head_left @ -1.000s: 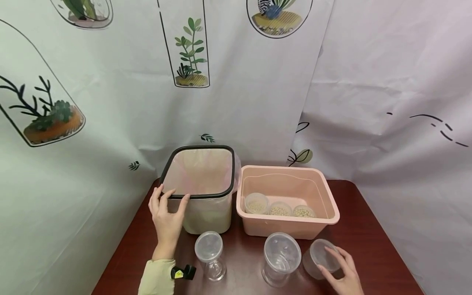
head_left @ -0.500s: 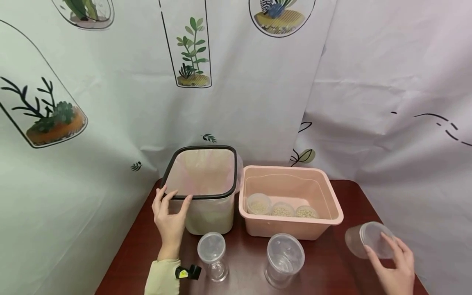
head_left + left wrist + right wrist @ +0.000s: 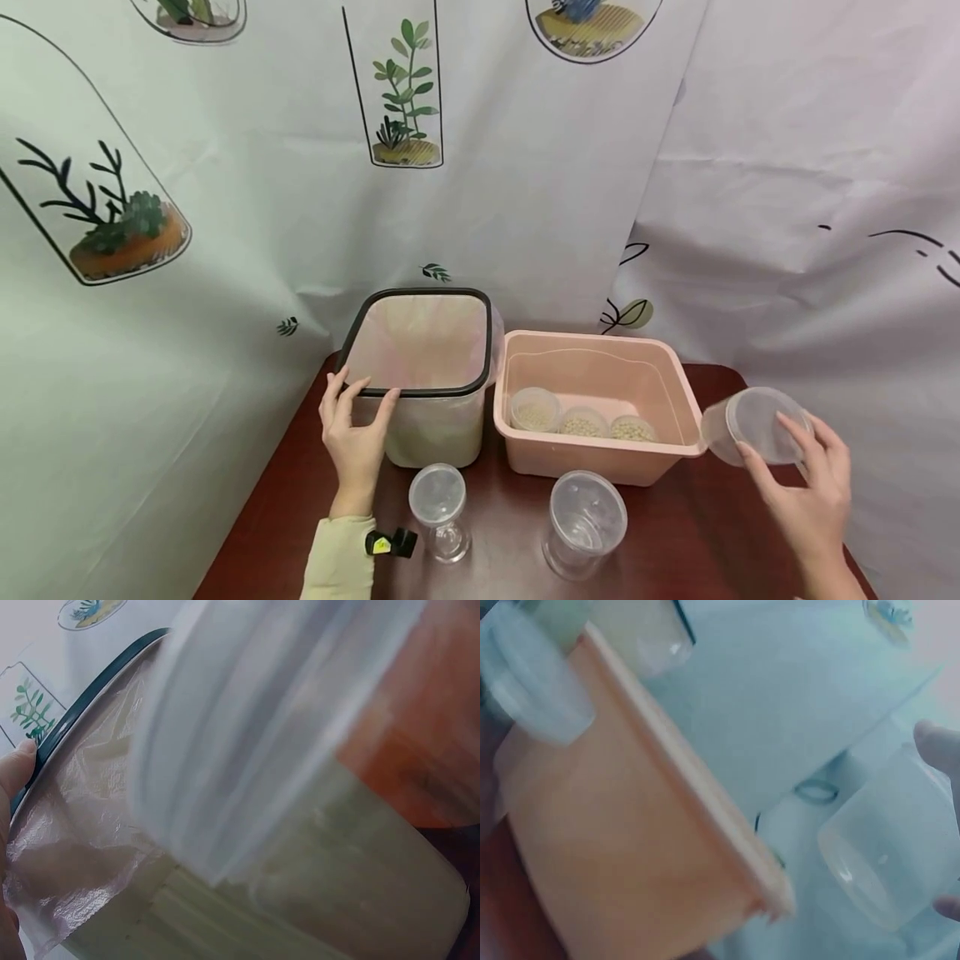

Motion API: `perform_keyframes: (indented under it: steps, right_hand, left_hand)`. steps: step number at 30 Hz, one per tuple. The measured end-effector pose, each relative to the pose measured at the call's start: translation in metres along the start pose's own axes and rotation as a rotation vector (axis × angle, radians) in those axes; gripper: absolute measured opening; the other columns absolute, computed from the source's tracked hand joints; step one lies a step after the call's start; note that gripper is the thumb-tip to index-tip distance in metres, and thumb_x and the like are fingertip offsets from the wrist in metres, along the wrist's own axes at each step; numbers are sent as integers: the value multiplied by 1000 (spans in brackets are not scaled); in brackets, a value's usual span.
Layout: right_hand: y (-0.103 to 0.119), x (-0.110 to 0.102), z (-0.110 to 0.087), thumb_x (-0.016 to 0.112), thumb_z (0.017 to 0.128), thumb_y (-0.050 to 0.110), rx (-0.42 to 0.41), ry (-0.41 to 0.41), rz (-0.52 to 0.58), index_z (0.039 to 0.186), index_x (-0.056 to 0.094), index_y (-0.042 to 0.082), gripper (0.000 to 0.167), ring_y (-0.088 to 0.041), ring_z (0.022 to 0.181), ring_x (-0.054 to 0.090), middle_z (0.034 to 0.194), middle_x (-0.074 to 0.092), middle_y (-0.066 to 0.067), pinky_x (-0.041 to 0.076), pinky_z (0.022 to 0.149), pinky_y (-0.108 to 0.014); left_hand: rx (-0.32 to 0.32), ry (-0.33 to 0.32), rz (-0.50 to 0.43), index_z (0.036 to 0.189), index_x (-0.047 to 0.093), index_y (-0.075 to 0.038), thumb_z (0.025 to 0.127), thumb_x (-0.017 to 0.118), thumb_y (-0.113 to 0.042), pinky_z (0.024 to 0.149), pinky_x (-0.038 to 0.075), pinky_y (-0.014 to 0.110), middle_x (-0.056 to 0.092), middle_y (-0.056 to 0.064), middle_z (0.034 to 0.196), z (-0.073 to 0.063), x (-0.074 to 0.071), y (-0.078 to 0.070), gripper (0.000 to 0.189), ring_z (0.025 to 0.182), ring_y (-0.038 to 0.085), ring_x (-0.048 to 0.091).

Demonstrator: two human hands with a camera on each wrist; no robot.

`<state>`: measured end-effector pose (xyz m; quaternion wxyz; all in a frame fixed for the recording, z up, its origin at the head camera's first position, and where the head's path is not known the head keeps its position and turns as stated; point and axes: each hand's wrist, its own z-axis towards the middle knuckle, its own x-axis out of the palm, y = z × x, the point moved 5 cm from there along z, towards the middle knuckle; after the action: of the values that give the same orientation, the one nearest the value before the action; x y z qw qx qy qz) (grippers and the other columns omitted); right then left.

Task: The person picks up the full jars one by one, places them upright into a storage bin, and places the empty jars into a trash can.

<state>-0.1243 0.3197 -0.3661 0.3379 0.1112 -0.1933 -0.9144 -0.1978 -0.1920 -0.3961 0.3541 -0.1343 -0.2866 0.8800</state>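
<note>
My right hand [image 3: 810, 479] holds a clear lidded plastic jar [image 3: 765, 423] tilted, thumb and fingers on either side of its lid end. The jar is raised at the right end of a pink plastic basin [image 3: 600, 457]. Inside the basin sit several tubs of pale beans [image 3: 584, 423]. My left hand [image 3: 356, 446] is at the front left corner of a lined, black-rimmed bin [image 3: 431, 433], its fingers spread at the rim [image 3: 75, 712]. Before me stand a narrow lidded jar [image 3: 438, 500] and a wider lidded jar [image 3: 587, 517].
A patterned white cloth [image 3: 525, 208] hangs behind the dark red table [image 3: 697, 533] and along its sides. The bin and basin stand side by side near the back. A black camera strap [image 3: 390, 543] is on my left wrist.
My right hand has lifted the clear plastic jar from beside the wider jar, carried it right, then raised it beside the basin. My left hand has stayed at the bin's rim.
</note>
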Motion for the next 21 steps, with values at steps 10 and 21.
perform_keyframes:
  steps: [10,21]
  right_hand:
    - [9,50,24,75,73,47,-34,142,134,109,63,-9,67,-36,116,43,118,49,-32,34,95,-21]
    - [66,110,37,75,78,31,-115,301,286,107,60,-12,53,-42,107,45,116,46,-37,39,88,-18]
  left_hand:
    - [-15,10,1,103,68,-1,64,83,0,102,31,45,50,16,131,-2,2,0,42,133,30,31]
    - [19,-23,0,100,68,1,59,84,5,101,32,49,51,18,129,-1,1,1,45,131,33,34]
